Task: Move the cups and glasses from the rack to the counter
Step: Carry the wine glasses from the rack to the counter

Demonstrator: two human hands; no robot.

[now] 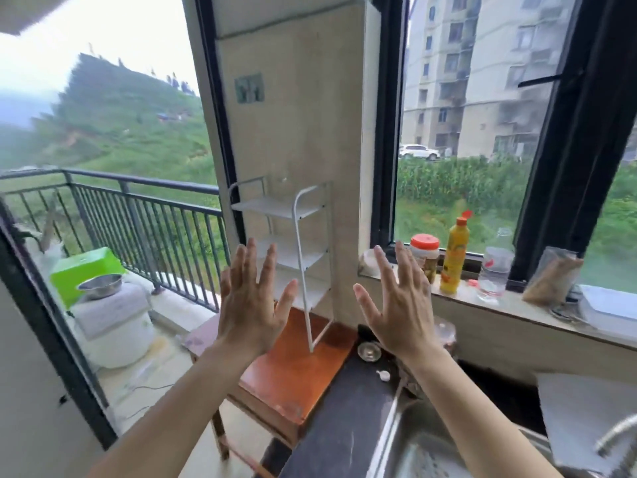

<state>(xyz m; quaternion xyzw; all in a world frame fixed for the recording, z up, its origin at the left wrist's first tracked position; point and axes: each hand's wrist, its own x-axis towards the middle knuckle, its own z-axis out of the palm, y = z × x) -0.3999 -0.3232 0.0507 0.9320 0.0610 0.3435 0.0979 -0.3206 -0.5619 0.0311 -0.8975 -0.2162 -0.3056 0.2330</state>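
1. Grip: the left hand (255, 305) and right hand (400, 305) are wide open, fingers straight, holding and touching nothing.
2. They are up in front of the rack, maybe because no cup is left to grab.
3. One small glass (369, 350) sits on the dark worktop (344, 426), below the right hand.
4. Farther back, the white rack (275, 207) stands on a wooden stool (296, 374). Its shelves look bare, but it is too blurry to be sure.
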